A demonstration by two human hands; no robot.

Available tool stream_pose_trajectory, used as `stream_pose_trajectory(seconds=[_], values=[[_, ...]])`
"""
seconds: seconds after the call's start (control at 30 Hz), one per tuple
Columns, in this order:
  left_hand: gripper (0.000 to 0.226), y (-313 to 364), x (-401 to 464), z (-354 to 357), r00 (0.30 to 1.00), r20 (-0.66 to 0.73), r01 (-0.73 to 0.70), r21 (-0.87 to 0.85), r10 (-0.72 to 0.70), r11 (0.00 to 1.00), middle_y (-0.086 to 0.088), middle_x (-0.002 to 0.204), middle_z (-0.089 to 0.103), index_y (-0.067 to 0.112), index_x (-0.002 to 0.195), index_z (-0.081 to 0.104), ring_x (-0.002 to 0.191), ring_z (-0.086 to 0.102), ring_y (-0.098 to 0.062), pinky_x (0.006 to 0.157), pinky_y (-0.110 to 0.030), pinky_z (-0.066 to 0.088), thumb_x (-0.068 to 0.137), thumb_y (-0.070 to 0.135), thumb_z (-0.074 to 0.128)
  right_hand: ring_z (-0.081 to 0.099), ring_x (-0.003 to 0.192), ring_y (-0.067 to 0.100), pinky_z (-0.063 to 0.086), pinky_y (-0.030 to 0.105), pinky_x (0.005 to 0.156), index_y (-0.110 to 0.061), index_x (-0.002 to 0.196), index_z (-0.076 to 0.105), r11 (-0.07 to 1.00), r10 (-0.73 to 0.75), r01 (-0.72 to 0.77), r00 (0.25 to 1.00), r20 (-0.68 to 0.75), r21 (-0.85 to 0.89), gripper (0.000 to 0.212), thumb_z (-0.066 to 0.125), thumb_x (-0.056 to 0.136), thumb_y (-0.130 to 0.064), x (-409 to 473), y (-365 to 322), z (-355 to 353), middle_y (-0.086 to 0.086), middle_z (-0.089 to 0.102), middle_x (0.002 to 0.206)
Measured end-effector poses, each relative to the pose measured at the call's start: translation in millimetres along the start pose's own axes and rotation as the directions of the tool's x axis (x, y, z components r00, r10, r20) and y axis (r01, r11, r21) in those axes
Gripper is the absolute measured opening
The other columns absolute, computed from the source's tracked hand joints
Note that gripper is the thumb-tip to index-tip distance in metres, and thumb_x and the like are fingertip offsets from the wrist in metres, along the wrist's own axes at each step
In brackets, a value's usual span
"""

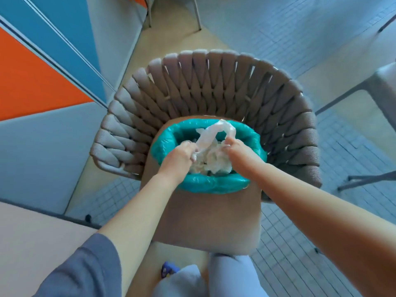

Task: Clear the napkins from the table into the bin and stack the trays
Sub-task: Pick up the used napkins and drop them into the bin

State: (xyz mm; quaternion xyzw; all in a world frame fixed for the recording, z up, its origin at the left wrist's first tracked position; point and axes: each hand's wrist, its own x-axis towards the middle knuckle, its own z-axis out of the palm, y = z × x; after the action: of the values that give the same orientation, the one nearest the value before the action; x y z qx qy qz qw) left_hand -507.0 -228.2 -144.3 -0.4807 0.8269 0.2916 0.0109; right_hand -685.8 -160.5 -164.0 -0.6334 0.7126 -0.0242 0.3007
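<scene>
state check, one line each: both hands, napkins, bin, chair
left hand: over the bin mouth, closed on napkins
right hand: over the bin mouth, closed on napkins
napkins: crumpled white pile inside the bin, one strip stretched between the hands above it
bin: upright on the chair seat, open top, teal liner folded over the rim
chair: upright, woven back, seat holding the bin

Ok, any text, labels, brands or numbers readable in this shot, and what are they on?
None: no readable text anywhere in this view.
The bin with its teal liner: no label showing.
The napkins under both hands: plain white.
The small blue thing on the floor: any marking is too blurred to read.
</scene>
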Motion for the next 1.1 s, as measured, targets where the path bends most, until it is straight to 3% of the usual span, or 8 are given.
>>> stream_pose_trajectory(seconds=[0.17,0.3,0.47,0.6,0.7,0.83,0.97,1.1], values=[[0.024,-15,24,24,0.989,0.134,0.058,0.075,-0.067,0.996,-0.009,0.106,0.063,0.006,0.099,0.068,0.102,0.057,-0.028,0.086,-0.028,0.045,0.087,0.002,0.048,0.056,0.105,0.034,0.045,0.039,0.095,-0.002,0.102,0.067,1.0,-0.003,0.004,0.984,0.18,-0.006,0.025,0.048,0.09,-0.012,20,6,28,0.017,0.059,0.114],[0.033,-25,29,40,0.94,0.322,0.059,0.157,-0.108,0.986,-0.015,0.114,0.063,0.007,0.108,0.065,0.106,0.055,-0.032,0.094,-0.038,0.046,0.086,0.004,0.041,0.054,0.111,0.031,0.041,0.035,0.097,-0.008,0.117,0.06,0.993,0.019,0.017,0.954,0.3,-0.116,0.032,0.041,0.093,-0.017,29,4,36,0.013,0.06,0.12],[0.044,-16,25,37,0.881,0.444,0.113,0.139,-0.164,0.984,-0.011,0.134,0.052,0.013,0.125,0.055,0.12,0.046,-0.03,0.102,-0.038,0.039,0.087,0.005,0.036,0.041,0.128,0.034,0.032,0.04,0.11,-0.009,0.136,0.043,0.973,0.105,-0.004,0.897,0.43,-0.23,0.045,0.042,0.095,-0.027,40,2,47,0.015,0.043,0.141],[0.055,-10,4,8,0.943,0.292,0.165,-0.002,-0.158,0.986,-0.004,0.14,0.047,0.023,0.124,0.06,0.128,0.042,-0.026,0.107,-0.034,0.033,0.082,-0.005,0.037,0.029,0.134,0.032,0.04,0.046,0.102,-0.017,0.137,0.041,0.968,0.092,-0.041,0.976,0.195,-0.249,0.051,0.052,0.089,-0.03,31,-13,23,0.01,0.034,0.145],[0.05,-13,-14,-18,0.982,0.129,0.145,-0.042,-0.138,0.989,-0.001,0.131,0.056,0.024,0.116,0.064,0.122,0.048,-0.025,0.104,-0.041,0.04,0.08,-0.002,0.042,0.038,0.127,0.033,0.046,0.044,0.09,-0.015,0.131,0.044,0.967,0.077,-0.064,0.996,0.045,-0.245,0.048,0.057,0.085,-0.022,18,-36,-8,0.01,0.04,0.139],[0.044,-18,-43,-47,0.99,-0.067,0.122,-0.053,-0.125,0.991,-0.002,0.125,0.059,0.019,0.115,0.064,0.118,0.049,-0.023,0.099,-0.041,0.043,0.082,0.0,0.042,0.05,0.109,0.032,0.049,0.04,0.084,-0.011,0.103,0.058,0.978,-0.029,-0.012,0.98,-0.195,-0.208,0.028,0.055,0.079,-0.025,0,-81,-40,0.011,0.055,0.111],[0.038,-25,-84,-79,0.967,-0.219,0.118,-0.059,-0.128,0.991,-0.004,0.121,0.06,0.015,0.115,0.063,0.114,0.05,-0.024,0.096,-0.04,0.043,0.086,0.001,0.044,0.046,0.111,0.03,0.042,0.038,0.075,-0.011,0.11,0.055,0.963,-0.158,0.112,0.972,-0.176,-0.246,0.031,0.05,0.087,-0.032,-17,-136,-55,0.01,0.052,0.114],[0.035,-43,-133,-110,0.927,-0.345,0.138,-0.052,-0.148,0.989,-0.009,0.114,0.064,0.009,0.11,0.066,0.111,0.05,-0.028,0.092,-0.039,0.044,0.083,-0.002,0.046,0.045,0.115,0.031,0.047,0.042,0.084,-0.01,0.111,0.055,0.933,-0.301,0.255,0.939,-0.164,-0.253,0.034,0.05,0.088,-0.035,-30,-196,-54,0.01,0.052,0.118]])
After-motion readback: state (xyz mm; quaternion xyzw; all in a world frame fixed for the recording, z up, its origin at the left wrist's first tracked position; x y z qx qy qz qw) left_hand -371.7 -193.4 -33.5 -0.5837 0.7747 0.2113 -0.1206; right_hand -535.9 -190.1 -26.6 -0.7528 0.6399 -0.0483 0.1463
